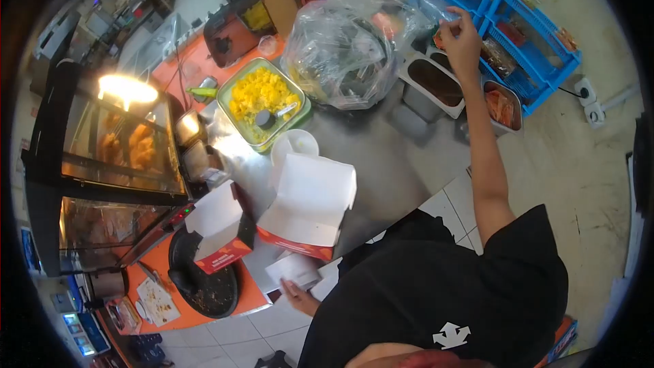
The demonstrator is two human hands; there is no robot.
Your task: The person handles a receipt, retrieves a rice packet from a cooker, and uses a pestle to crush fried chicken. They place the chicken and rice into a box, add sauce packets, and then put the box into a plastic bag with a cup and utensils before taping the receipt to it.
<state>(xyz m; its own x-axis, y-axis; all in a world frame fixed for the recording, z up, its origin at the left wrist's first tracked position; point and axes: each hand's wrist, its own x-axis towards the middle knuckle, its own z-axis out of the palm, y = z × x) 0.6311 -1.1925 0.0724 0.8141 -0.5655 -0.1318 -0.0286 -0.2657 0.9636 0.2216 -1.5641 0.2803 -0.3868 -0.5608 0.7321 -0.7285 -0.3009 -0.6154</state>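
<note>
My left hand (pixel 300 297) is low at the table's front edge, its fingers closed on a white slip of paper (pixel 294 270). My right hand (pixel 460 39) is stretched out to the far right, fingers bent together at a piece of clear plastic (pixel 433 9); its fingertips are partly unclear. Near my left hand stands a white and red takeaway box (pixel 315 197) with its lid up. A second open box (pixel 219 228) is left of it. Below my right hand are metal containers (pixel 429 82), one with dark brown contents.
A large clear plastic bag (pixel 347 54) fills the back middle. A glass dish of yellow food (pixel 262 99) and a white bowl (pixel 294 144) stand beside it. A lit display warmer (pixel 122 146) is left; blue racks (pixel 528 34) are right. A black round pan (pixel 204 293) sits lower left.
</note>
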